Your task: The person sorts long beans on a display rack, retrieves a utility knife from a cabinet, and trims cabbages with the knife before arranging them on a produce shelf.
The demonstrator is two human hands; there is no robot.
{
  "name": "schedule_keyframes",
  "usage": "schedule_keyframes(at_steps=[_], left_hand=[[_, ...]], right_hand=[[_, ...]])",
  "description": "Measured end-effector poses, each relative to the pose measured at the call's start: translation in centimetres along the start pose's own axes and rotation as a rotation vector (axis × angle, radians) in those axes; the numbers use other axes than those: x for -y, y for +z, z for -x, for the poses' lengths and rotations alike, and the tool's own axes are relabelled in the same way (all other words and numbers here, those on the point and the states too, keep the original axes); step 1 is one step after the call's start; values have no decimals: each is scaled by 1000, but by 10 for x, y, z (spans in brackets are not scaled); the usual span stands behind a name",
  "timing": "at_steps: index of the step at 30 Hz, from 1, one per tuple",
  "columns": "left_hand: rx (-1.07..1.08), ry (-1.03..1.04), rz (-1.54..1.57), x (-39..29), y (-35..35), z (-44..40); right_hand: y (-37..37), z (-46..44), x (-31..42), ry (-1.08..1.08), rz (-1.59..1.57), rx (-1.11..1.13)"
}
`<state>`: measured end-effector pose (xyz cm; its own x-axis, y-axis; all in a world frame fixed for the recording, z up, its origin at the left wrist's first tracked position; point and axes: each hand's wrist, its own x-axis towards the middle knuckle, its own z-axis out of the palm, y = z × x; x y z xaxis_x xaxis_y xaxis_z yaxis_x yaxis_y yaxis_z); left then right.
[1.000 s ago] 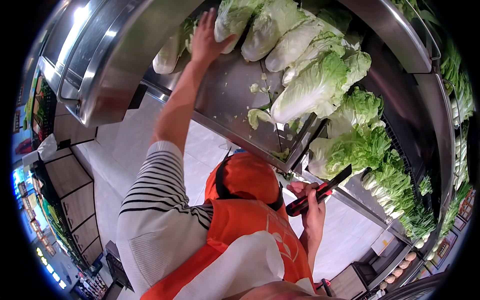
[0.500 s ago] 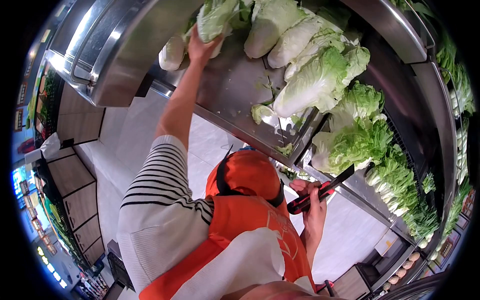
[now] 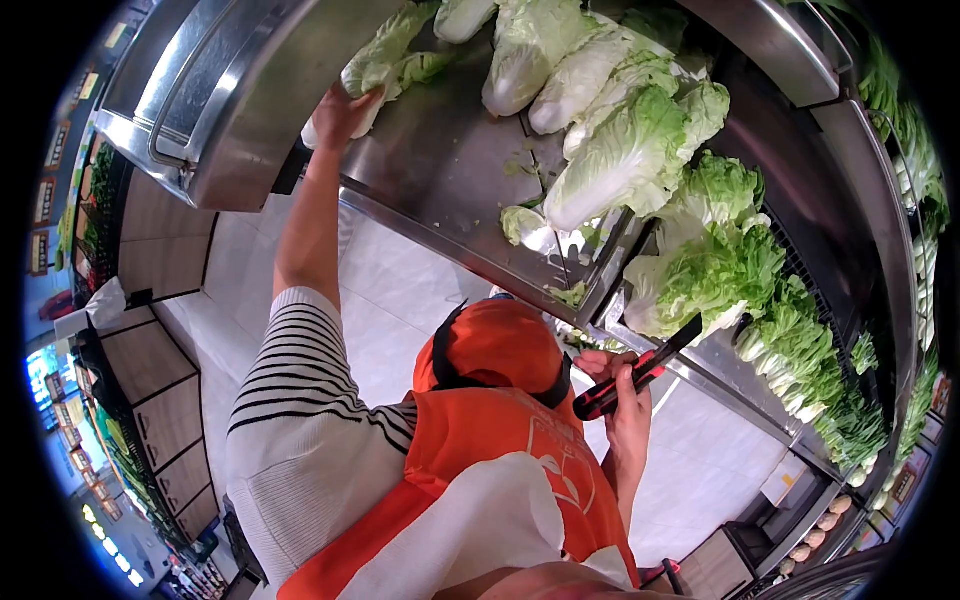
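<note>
My left hand (image 3: 343, 112) reaches to the left end of the metal display counter, its fingers closed around the lower part of a napa cabbage (image 3: 385, 58). The cabbage leans there with its green leaves pointing up and right. Part of another pale cabbage base (image 3: 309, 132) shows beside the hand. Held in front of the orange apron, my right hand (image 3: 628, 415) is closed on a red and black utility knife (image 3: 640, 368). Its dark blade points up and right, near leafy greens (image 3: 700, 285). Part of the handle is hidden by the fingers.
Several napa cabbages (image 3: 610, 170) lie in a row along the back of the metal counter (image 3: 440, 190). Leaf scraps (image 3: 520, 225) lie near its front edge. More bunched greens (image 3: 800, 370) line the right side. A curved steel panel (image 3: 240, 120) stands at the left.
My left hand has moved left with the napa cabbage, which now leans at the counter's left end. My right hand keeps hold of the utility knife and has barely moved.
</note>
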<state>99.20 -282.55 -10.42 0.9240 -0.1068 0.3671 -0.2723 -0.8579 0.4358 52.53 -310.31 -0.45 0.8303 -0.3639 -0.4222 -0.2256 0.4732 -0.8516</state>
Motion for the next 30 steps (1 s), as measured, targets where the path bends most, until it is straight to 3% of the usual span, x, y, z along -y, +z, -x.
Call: schedule_keyframes(at_steps=[1, 4, 8, 13, 15, 18, 22, 25, 27, 30], left_hand=[[-12, 36, 23, 2, 4, 4], [-182, 175, -316, -3, 16, 19], [-276, 194, -292, -1, 26, 22], [-264, 93, 141, -1, 17, 6], [-227, -73, 363, -31, -1, -2], [-427, -18, 718, -54, 8, -31], [-572, -395, 862, -117, 28, -64], [-510, -409, 996, -110, 58, -93], [-363, -259, 1235, -64, 86, -98], [-260, -168, 877, -73, 97, -67]], right_hand=[[0, 0, -1, 2, -1, -2], [2, -2, -1, 1, -3, 4], [3, -3, 0, 0, -1, 2], [5, -2, 2, 13, 5, -29], [5, -1, 1, 14, 6, -36], [5, -3, 0, 17, 11, -24], [10, -5, 2, 25, 30, -19], [11, -4, 3, 33, 20, -32], [9, -2, 1, 35, 10, -45], [8, -1, -3, 33, 1, -59]])
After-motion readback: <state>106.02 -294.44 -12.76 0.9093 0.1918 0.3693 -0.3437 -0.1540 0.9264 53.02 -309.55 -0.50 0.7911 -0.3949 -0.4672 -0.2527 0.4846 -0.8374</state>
